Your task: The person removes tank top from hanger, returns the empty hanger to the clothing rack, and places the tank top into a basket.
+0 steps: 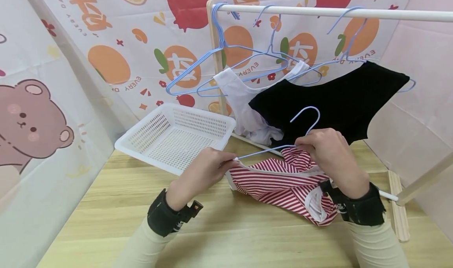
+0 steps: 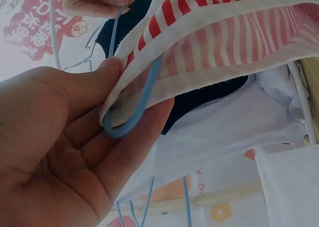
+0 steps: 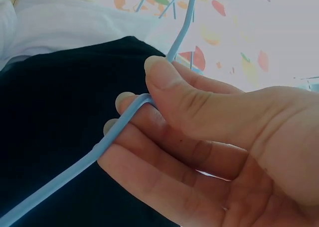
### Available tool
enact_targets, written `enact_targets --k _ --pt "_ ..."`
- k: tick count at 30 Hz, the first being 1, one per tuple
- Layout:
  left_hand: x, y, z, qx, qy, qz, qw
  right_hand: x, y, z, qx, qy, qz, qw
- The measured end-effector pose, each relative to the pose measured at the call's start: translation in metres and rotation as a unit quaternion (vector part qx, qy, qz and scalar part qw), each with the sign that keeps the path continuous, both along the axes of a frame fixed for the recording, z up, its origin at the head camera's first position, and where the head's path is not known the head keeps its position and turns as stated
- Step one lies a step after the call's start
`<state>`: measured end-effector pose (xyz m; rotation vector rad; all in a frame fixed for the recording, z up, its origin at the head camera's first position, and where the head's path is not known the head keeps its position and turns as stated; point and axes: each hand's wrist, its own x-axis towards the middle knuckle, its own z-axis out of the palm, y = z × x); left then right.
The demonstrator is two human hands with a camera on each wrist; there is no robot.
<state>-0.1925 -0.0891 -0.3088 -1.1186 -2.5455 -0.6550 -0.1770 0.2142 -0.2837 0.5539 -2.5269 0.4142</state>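
A red-and-white striped sleeveless top (image 1: 272, 183) with white trim hangs low over the table. My left hand (image 1: 207, 167) pinches its shoulder strap between thumb and fingers, around the rounded end of a blue hanger (image 2: 148, 87). In the left wrist view that end pokes through the strap opening. My right hand (image 1: 327, 152) grips the same hanger just below its hook (image 1: 315, 112). The right wrist view shows thumb and fingers around the hanger's bend (image 3: 142, 100), one arm sloping down left. In the head view, the hanger's other arm is hidden behind my right hand and the cloth.
A white perforated basket (image 1: 141, 152) stands behind my left hand. On the rack's white rail (image 1: 318, 11) hang a white top (image 1: 240, 99), a black top (image 1: 339, 95) and bare blue hangers (image 1: 191, 71). The rack's wooden foot (image 1: 398, 209) lies at the right.
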Motion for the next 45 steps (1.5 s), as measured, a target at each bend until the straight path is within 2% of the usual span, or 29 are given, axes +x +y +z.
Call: enact_targets --k 4,11,20,27,38,45 --pt "0.0 -0.003 0.001 0.003 -0.009 0.006 0.9999 -0.002 0.004 0.001 0.0 0.016 0.005 1.0" --pt "-0.001 -0.006 0.003 0.006 -0.029 0.015 0.9995 -0.002 0.008 0.005 0.003 0.009 0.002 1.0" --pt "-0.002 -0.009 0.003 0.017 -0.035 0.017 0.9991 -0.004 0.013 0.009 0.004 0.0 0.002 1.0" --pt "-0.004 -0.008 0.004 0.018 -0.025 0.015 0.9994 -0.003 0.018 0.009 0.005 -0.002 -0.002 1.0" --pt "-0.005 -0.01 0.005 0.011 -0.038 0.033 0.9987 -0.003 0.024 0.01 0.0 0.004 -0.016 1.0" --pt "-0.006 -0.012 0.007 0.011 -0.051 0.034 0.998 -0.003 0.028 0.011 0.003 0.016 -0.006 1.0"
